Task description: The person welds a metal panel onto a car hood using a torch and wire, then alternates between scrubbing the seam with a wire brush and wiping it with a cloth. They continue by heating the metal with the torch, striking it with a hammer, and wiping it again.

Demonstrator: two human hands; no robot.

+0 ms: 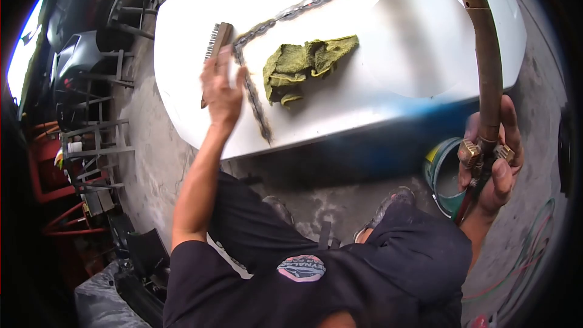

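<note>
**Operator:** Head view. Where is the brush?

**Guide:** Your left hand (222,94) is over the brush (224,33), to the left of the seam (253,102) on the white panel (340,97). The bristles point sideways, away from the seam. Motion blur covers the fingers, so whether they grasp the handle or merely rest across it cannot be told. Nor can contact between brush and panel be confirmed.

**Operator:** And the right side?

**Guide:** Your right hand (493,155) grasps the torch (487,61), fingers curled around its valve end. The brass knobs (469,153) project on both sides, near thumb and fingertips. This hold probably keeps the valves within reach and the hand far from the tip. The tube extends up past the frame's edge; the tip is out of view, so no flame state can be given.

**Operator:** Why is the cloth there?

**Guide:** The cloth (288,62) lies crumpled on the panel, inside the seam's bend and apart from the brush. That spot likely keeps it in reach while leaving the seam uncovered. The bucket (432,175) stands on the floor below the panel's near edge, close to your right hand's side, presumably for similar access.
</note>
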